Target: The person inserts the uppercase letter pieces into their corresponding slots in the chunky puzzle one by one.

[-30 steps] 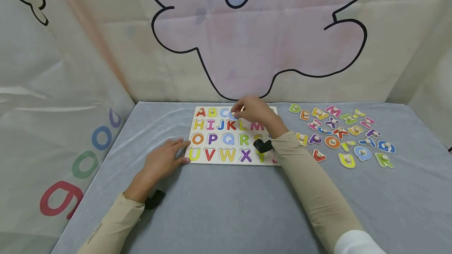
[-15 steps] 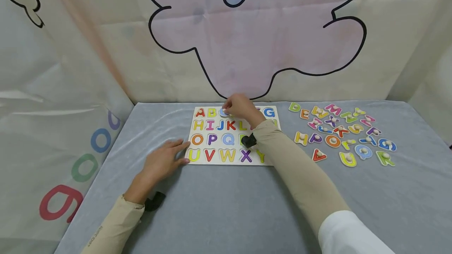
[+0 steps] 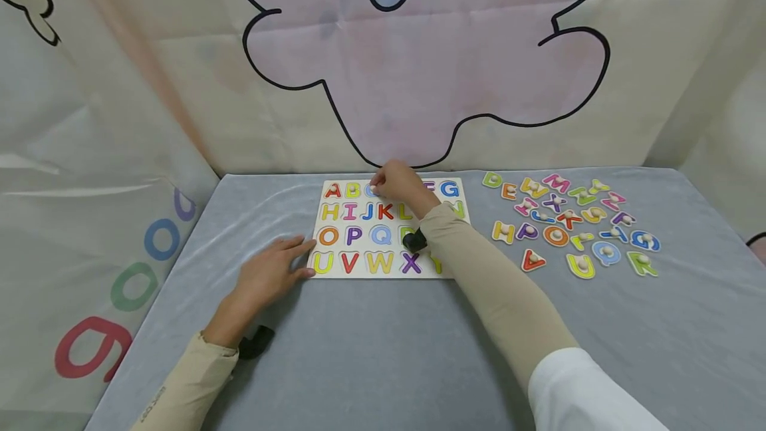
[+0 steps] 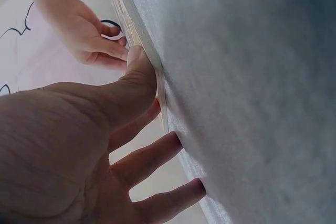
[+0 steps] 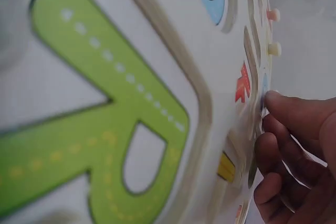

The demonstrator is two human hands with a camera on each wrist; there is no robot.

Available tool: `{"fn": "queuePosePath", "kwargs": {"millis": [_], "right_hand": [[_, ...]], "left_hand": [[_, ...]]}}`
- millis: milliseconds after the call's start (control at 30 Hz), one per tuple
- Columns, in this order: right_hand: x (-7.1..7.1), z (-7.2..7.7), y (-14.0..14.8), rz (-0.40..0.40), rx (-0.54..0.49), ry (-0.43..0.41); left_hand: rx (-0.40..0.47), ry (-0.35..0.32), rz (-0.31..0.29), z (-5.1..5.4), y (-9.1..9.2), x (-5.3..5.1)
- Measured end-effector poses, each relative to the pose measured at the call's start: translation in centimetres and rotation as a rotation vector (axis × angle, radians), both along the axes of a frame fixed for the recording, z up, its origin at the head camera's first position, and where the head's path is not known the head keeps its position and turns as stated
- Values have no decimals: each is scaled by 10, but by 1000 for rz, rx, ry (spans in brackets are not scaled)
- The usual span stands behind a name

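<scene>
**Flat blue letter C (image 3: 368, 190) in the fingers**

The right hand (image 3: 399, 182) pinches it at the top row of the white wooden alphabet board (image 3: 366, 249). The left hand (image 3: 267, 271) touches the board's left edge, fingers spread, gripping nothing. This looks like the fitting-in step; next calls for a little push down, then letting go.

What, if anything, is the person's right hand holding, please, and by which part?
The right hand pinches the blue letter C piece, apparently by its knob; the exact contact is hidden.
</scene>
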State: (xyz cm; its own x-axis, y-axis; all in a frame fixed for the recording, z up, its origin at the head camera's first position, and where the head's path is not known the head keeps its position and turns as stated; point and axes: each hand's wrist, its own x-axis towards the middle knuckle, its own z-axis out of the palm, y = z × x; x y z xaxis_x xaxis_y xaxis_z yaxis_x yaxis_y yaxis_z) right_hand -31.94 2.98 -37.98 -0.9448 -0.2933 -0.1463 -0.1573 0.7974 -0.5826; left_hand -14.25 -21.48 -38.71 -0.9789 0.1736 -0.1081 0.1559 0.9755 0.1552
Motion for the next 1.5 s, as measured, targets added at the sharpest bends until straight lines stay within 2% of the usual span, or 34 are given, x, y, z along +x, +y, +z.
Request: {"fn": "queuePosePath", "kwargs": {"millis": [100, 200, 333, 500, 667, 800, 967, 1100, 1233, 1500], "right_hand": [[2, 4, 10, 11, -12, 23], [7, 11, 28, -11, -68, 44], [20, 22, 62, -79, -145, 92], [29, 30, 114, -189, -155, 136], [31, 22, 160, -313, -146, 167], [32, 12, 184, -380, -119, 152], [29, 1, 197, -409, -100, 109], [25, -6, 195, -421, -54, 121], [22, -8, 192, -441, -21, 134], [22, -10, 193, -497, -47, 95]], "left_hand": [[7, 9, -4, -1, 0, 0], [15, 16, -5, -1, 0, 1], [33, 42, -16, -1, -2, 2], [46, 68, -36, -1, -2, 1], [42, 72, -40, -7, -2, 2], [29, 83, -28, -7, -1, 2], [15, 82, -27, -3, 0, 0], [19, 77, -27, -3, -2, -1], [26, 68, -23, -4, -2, -1], [30, 75, -27, -5, -2, 0]]}}
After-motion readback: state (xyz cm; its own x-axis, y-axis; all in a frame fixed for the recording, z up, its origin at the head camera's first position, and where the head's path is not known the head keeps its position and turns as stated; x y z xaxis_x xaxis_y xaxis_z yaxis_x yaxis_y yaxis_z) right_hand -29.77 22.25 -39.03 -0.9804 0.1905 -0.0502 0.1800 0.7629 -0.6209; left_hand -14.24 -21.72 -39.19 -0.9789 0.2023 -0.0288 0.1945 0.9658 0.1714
